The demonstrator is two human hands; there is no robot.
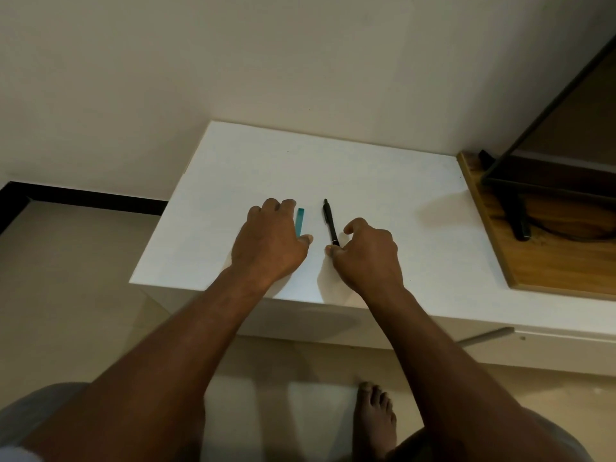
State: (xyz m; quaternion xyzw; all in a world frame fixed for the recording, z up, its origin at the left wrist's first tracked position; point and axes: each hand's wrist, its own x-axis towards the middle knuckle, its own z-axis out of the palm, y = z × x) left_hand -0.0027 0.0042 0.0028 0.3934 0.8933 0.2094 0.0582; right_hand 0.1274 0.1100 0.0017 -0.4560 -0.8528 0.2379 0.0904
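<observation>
So the big white table (366, 181) fills the middle of the frame. At the right edge there's a wooden board (550, 261) sitting on it, with the black foot of a screen stand (518, 225) on top. Both arms come up from the bottom of the frame. The left hand (270, 238) is just left of centre, knuckles up and fingers curled, with its thumb touching the near end of a short teal stick (300, 222). Honestly can't tell if it's actually gripping that or just resting against it. The right hand (366, 251), just right of centre, is pinching the near end of a black pen (330, 223) between thumb and curled fingers, index hooked up off it. Looks to me like the pickup stage: both items are flat on the table, side by side but apart, and neither is lifted yet. The next move probably needs a firmer pinch further up the pen barrel before raising it, since a grip at the very tip will let it swing. The pen is slim and dark with a clip-like end pointing away. The teal piece is flat, stubby and slightly translucent.
</observation>
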